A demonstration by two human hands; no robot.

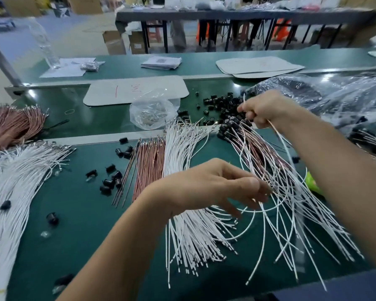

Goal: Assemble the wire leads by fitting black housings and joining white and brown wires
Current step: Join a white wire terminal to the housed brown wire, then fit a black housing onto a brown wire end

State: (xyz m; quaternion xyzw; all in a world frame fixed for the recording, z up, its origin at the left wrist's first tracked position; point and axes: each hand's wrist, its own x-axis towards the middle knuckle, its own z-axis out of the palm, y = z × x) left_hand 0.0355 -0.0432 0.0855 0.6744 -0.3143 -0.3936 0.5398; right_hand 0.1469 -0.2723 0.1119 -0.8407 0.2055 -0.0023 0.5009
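Here, right hand [267, 109] pinches a wire [244, 101] over black housings [221, 103]; left hand [215, 185] hangs relaxed above fanned leads [291, 192].

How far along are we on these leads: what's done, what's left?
Done: a fan of finished leads with fitted housings lies at the right. In hand: the right hand pinches a wire beside the loose housings; the left hand reaches among wires, grip unclear. Left: big bundles of bare white wires and brown wires.
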